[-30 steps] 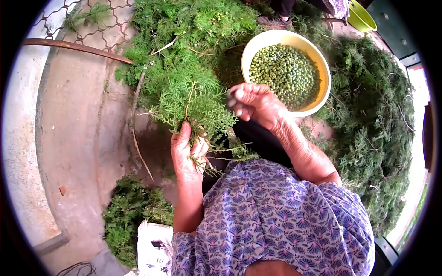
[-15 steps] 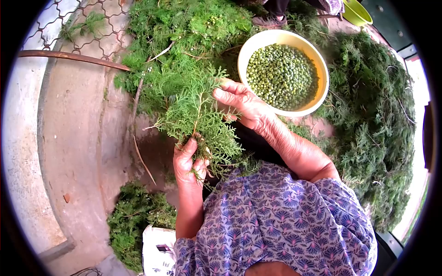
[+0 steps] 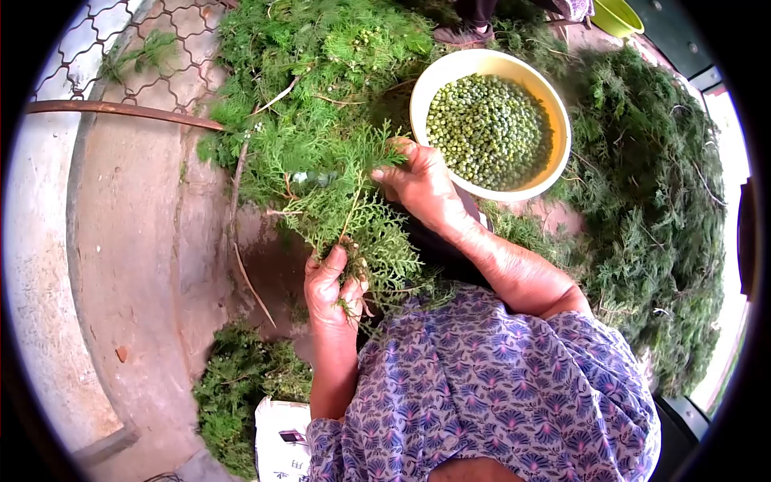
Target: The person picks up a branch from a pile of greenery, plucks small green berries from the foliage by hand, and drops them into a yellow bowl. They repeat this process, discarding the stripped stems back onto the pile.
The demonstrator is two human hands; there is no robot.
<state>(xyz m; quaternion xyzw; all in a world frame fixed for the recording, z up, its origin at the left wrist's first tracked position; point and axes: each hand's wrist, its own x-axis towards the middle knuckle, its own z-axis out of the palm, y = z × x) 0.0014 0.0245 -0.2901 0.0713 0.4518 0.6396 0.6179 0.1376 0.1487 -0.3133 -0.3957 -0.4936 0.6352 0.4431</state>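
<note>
My left hand (image 3: 331,287) is wrapped round the stem end of a leafy green sprig (image 3: 353,210), which fans upward and to the right in front of my lap. At the sprig's upper right, my right hand (image 3: 422,181) has its thumb and forefinger apart beside the leaf tips, with nothing visible between them; its other fingers are partly hidden. Just beyond my right hand stands a cream-coloured basin (image 3: 565,120) holding many small round green cones (image 3: 490,128).
Heaps of cut branches lie ahead (image 3: 321,48), to the right (image 3: 650,217) and at lower left (image 3: 233,394). A white bag (image 3: 277,430) is near my left elbow. Another person's foot (image 3: 466,34) and a green basin (image 3: 617,18) are at the top.
My right hand has turned, its thumb and forefinger now further apart near the leaf tips. My left hand still holds the sprig. The whole view has shifted slightly.
</note>
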